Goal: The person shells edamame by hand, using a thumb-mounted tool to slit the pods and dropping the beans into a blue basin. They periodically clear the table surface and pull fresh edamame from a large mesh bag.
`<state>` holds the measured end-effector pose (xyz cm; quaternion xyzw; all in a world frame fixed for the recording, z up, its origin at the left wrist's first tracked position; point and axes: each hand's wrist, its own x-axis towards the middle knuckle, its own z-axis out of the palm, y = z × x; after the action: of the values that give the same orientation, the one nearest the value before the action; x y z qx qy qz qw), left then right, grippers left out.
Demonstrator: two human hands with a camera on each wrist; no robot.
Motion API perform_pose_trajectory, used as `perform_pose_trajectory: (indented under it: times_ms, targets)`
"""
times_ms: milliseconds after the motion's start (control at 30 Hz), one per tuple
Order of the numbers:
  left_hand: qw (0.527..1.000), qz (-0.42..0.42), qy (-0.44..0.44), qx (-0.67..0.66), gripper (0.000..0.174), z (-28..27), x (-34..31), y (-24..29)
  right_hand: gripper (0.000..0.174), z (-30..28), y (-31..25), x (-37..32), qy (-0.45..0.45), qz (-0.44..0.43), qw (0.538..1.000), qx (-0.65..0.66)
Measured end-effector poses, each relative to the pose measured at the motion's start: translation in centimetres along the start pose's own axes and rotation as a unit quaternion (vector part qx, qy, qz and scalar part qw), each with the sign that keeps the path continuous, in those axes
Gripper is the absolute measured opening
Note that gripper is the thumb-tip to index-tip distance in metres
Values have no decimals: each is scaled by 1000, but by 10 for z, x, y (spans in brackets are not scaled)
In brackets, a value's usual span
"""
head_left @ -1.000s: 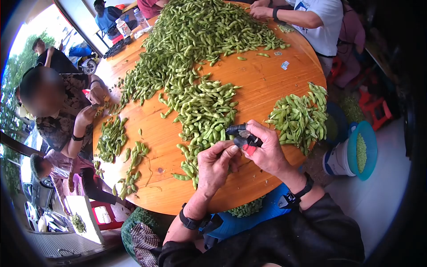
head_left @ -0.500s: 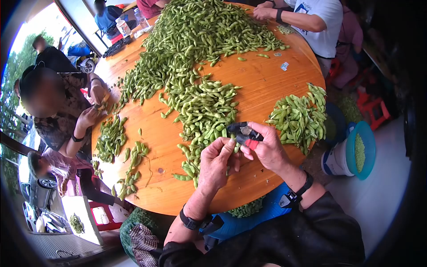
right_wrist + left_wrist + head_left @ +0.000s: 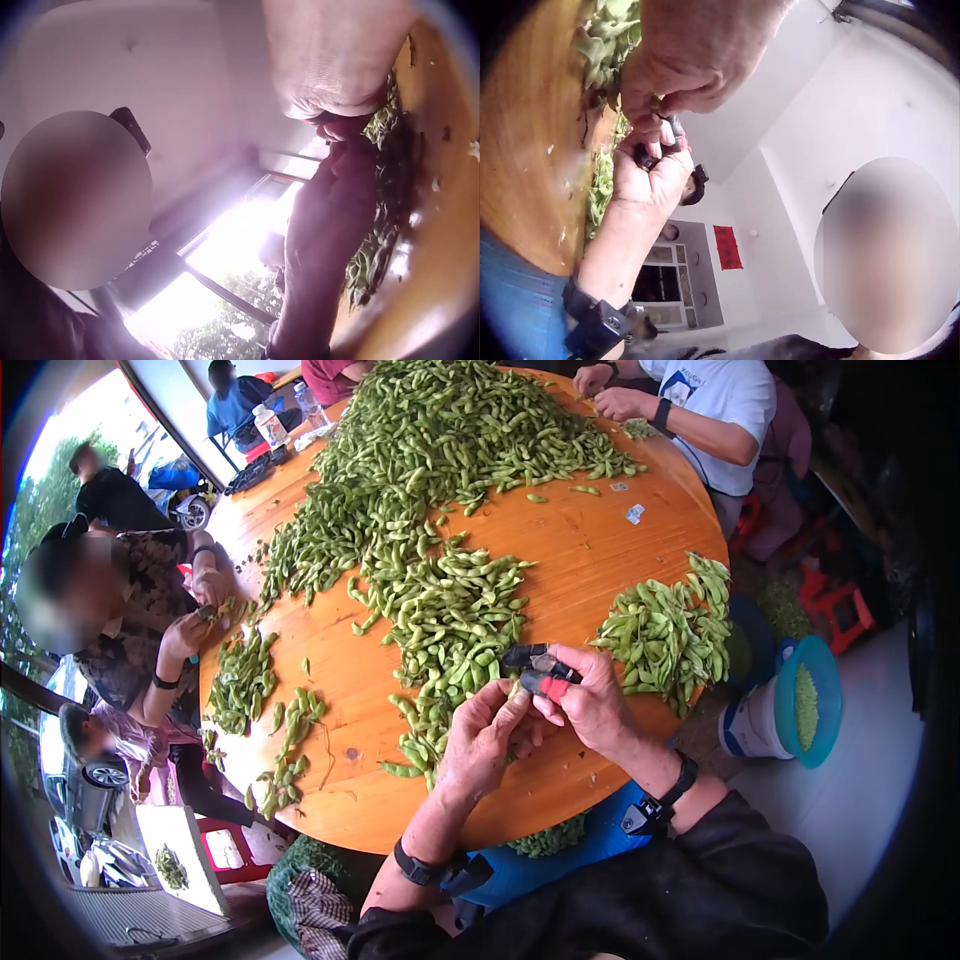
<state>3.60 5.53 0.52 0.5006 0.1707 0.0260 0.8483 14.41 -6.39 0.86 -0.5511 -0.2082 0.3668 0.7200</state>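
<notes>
My left hand (image 3: 482,738) pinches a green soybean pod (image 3: 516,688) between thumb and forefinger, just above the table's near side. The pod is mostly covered by fingers; a bit of green shows at the left fingertips in the left wrist view. Close against it, my right hand (image 3: 596,700) has its fingers curled at the pod's other end. Black and red coverings (image 3: 550,684) wrap the right thumb and forefinger. Right beyond the hands lies a long heap of soybean pods (image 3: 455,605) on the round wooden table (image 3: 340,760).
A separate pile of pods (image 3: 668,625) lies at the table's right edge, smaller ones at the left. A teal basin (image 3: 826,700) with shelled beans tops a white bucket (image 3: 750,722) at right. A blue tub (image 3: 600,830) sits under the near edge. Other people work around the table.
The pod, plainer to see between my hands half a second ago, is now mostly covered by my fingers. The head view has shifted slightly. The person at the upper right has moved their hands.
</notes>
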Motion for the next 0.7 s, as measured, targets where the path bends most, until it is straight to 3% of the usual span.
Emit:
perform_pose_trajectory:
  times_ms: [133, 200, 267, 367, 467, 533, 633, 700]
  targets:
    - [1000, 1, 4, 10, 22, -4, 1, -10, 6, 8, -1, -3, 33, -48, 992, -113]
    - [998, -5, 45, -42, 25, -1, -1, -11, 3, 10, 1, -1, 40, -153, 962, -223]
    - [999, 1, 43, -26, 24, 3, -2, -5, 8, 6, -1, 0, 20, -23, 999, -32]
    - [993, -18, 0, -118, 25, 0, -1, 6, 12, -6, -1, 4, 62, -24, 995, 78]
    - [974, 15, -47, -219, 40, -7, 3, 1, 15, -14, -4, 1, 115, -61, 982, 134]
    - [967, 11, -76, -243, 60, -14, 6, -2, 28, -26, -7, 1, 111, -112, 982, 101]
    - [954, 22, -82, -286, 70, -13, 5, 0, 32, -40, -21, -6, 123, -170, 977, -23]
    - [949, 26, -86, -301, 72, -11, 5, 2, 30, -54, -27, -9, 178, -173, 964, -95]
